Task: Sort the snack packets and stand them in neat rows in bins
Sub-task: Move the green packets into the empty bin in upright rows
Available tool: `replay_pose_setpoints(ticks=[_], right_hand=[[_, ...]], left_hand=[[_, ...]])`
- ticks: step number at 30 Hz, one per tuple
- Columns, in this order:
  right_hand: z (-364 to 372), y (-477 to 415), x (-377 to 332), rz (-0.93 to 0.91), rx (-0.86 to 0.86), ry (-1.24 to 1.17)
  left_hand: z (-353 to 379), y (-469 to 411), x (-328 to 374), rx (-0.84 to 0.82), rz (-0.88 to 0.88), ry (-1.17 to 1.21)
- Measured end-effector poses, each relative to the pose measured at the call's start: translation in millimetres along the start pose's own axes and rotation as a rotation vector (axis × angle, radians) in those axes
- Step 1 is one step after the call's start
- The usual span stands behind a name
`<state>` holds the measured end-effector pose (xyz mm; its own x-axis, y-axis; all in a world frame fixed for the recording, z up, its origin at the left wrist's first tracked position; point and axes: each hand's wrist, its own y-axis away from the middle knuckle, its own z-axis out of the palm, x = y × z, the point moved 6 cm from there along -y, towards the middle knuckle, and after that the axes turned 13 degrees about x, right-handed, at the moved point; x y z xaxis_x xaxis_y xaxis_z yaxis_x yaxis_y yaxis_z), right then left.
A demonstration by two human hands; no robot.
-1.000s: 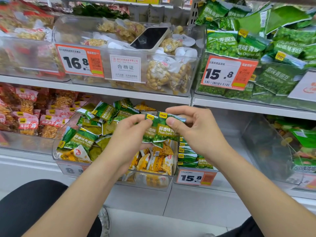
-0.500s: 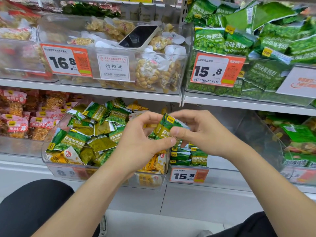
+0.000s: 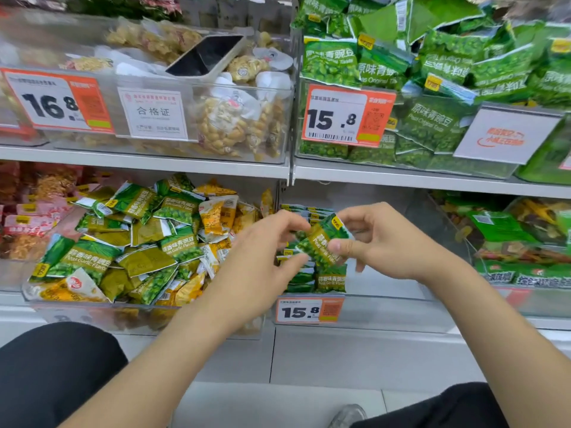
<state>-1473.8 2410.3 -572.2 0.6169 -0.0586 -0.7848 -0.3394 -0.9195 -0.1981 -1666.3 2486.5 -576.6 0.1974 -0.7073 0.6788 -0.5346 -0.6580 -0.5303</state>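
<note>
Head view shows me a clear left bin heaped with loose green pea packets and yellow packets lying every way. Just right of it, the middle bin, which carries the 15.8 price tag, holds a short row of green packets standing at its left side. Over that row my right hand pinches one tilted garlic pea packet, thumb on its face. My left hand is half-curled at the packet's left edge and blurred, so I cannot tell whether it grips. Both hands hide much of the row. On the shelf above, a phone lies on top of pale nut packets in another clear bin.
</note>
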Motion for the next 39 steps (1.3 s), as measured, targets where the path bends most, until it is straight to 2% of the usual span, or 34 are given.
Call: replay_pose_setpoints(ticks=[2,3,6,8,10,13,19,31,39], right_hand=[[-15.6,-6.6,16.8,-0.095,0.129,0.404],[-18.4,-9.2,26.5,-0.104,0.131,0.573],[-5.6,-7.1,55.9,0.012,-0.079,0.745],[10.8,-3.5,68.4,0.052,-0.212,0.740],[23.2,-3.4,71.6,0.052,-0.253,0.732],[30.9,-8.8,70.2,0.061,-0.239,0.739],[23.3,-12.1,73.9,0.206,-0.214,0.713],[38.4,-8.5,63.9,0.296,-0.262,0.731],[48.7,-13.5,43.3,0.295,-0.143,0.722]], left_hand=[[10.8,5.5,2.9,-0.007,0.184,-0.199],[16.3,8.1,-0.2,-0.023,0.215,-0.273],[30.6,14.0,-14.0,-0.114,0.181,-0.424],[37.5,16.1,-16.8,-0.166,0.176,-0.478],[39.1,15.7,-15.3,-0.170,0.164,-0.476],[39.2,15.9,-14.1,-0.178,0.159,-0.495],[39.6,18.3,-15.0,-0.210,0.173,-0.546],[40.8,18.4,-16.5,-0.197,0.215,-0.564],[40.3,19.5,-17.9,-0.212,0.243,-0.525]])
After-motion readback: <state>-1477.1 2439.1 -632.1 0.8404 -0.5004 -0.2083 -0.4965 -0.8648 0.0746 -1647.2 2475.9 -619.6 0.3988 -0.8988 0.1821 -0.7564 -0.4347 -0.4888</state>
